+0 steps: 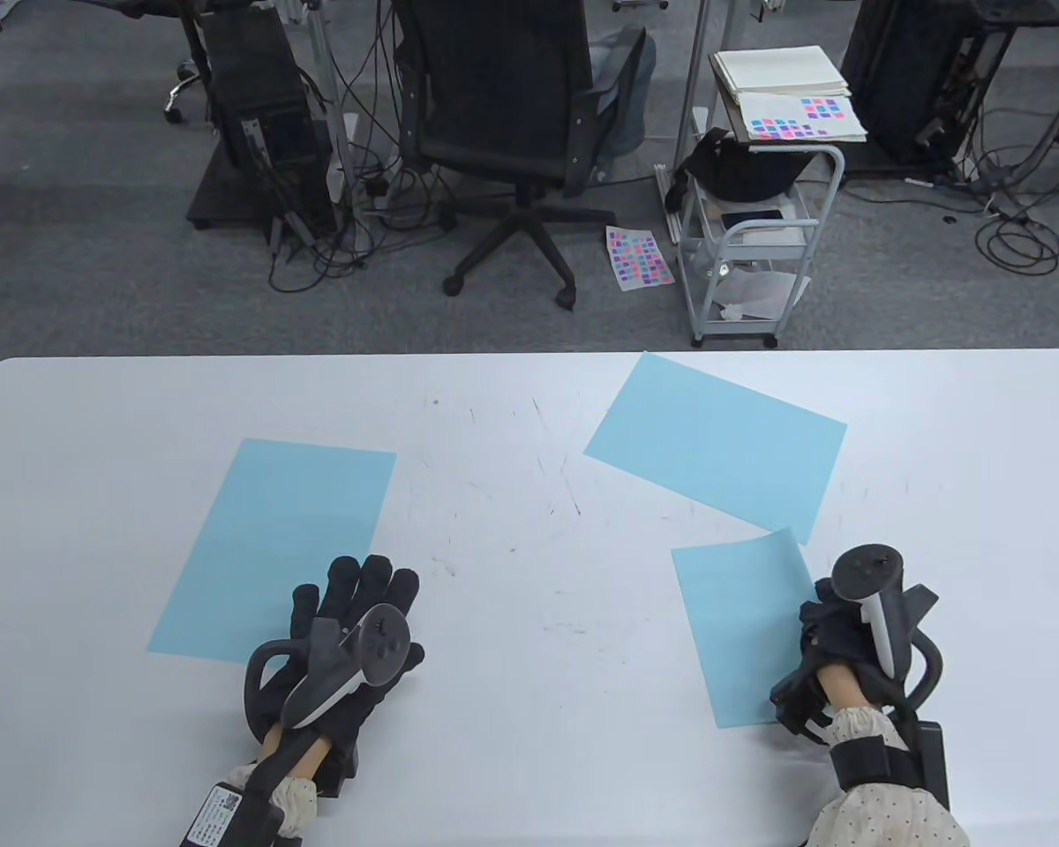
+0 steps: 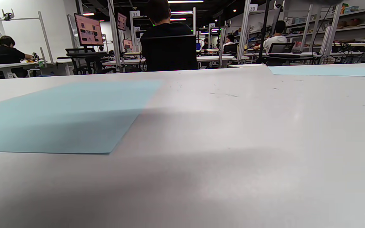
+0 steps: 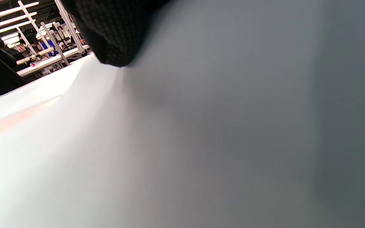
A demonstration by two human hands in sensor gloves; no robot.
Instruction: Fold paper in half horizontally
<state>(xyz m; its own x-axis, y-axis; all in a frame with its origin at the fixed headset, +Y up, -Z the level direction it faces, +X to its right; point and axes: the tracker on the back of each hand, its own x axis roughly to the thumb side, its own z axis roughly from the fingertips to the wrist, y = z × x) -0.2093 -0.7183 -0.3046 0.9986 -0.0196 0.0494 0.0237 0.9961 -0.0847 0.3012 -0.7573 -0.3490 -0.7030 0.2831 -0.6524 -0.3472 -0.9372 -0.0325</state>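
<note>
**3 blue sheets, right hand on the near one**

Right hand (image 1: 834,653) is at the right edge of the near-right sheet (image 1: 741,631), whose far corner curls up; can't tell its grip. Left hand (image 1: 353,631) lies flat, fingers spread, on the left sheet's (image 1: 278,543) near-right corner. The third sheet (image 1: 715,441) sits by the tabletop's (image 1: 512,565) far edge.

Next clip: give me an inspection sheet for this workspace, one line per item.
Surface: white table, faint scuff marks.
Job's things: three light blue sheets: left sheet flat, far sheet angled, right sheet with its far right corner lifted.
Clutter: nothing seen.
Hands: left hand flat, fingers spread over the left sheet's near corner; right hand at the right sheet's right edge, grip hidden.
Cables: tangled on floor.
Surroundings: office chair, cart.
</note>
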